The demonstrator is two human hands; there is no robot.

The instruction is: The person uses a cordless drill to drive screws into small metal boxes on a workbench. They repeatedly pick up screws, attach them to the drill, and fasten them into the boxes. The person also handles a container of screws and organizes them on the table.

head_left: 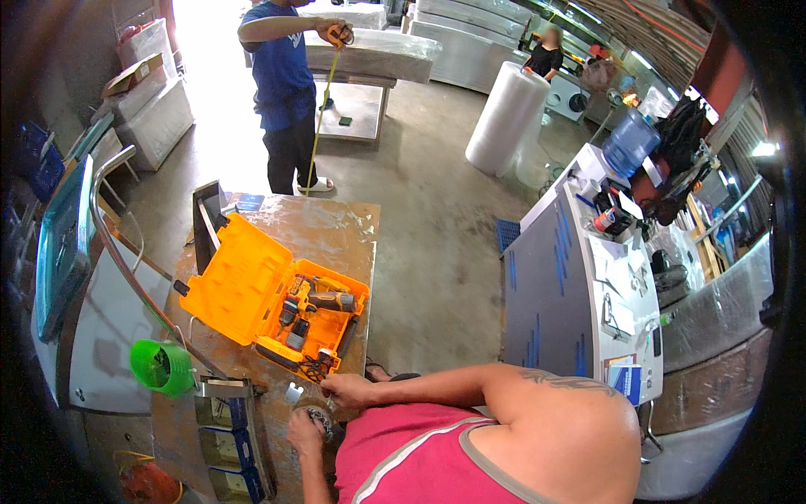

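Observation:
At the bottom of the head view, my left hand (pixel 304 432) is closed around the side of a small round object (pixel 319 415) with a pale rim and a dark, speckled middle; its kind is unclear. Just beyond, my right hand (pixel 346 391) has its fingers pinched together above that object; what they hold is too small to make out. A small white piece (pixel 293 392) stands on the worn brown table (pixel 357 227) beside my hands. Farther off lies an opened orange tool case (pixel 239 281), with a yellow-and-black cordless drill (pixel 306 301) and a battery (pixel 297 334) inside.
A green basket (pixel 161 368) and a bin rack (pixel 227 454) stand left of my hands, near a curved metal tube (pixel 105 227). A co-worker in blue (pixel 281 76) holds an extended tape measure (pixel 337 35) beyond the table. A grey counter (pixel 550 286) stands right.

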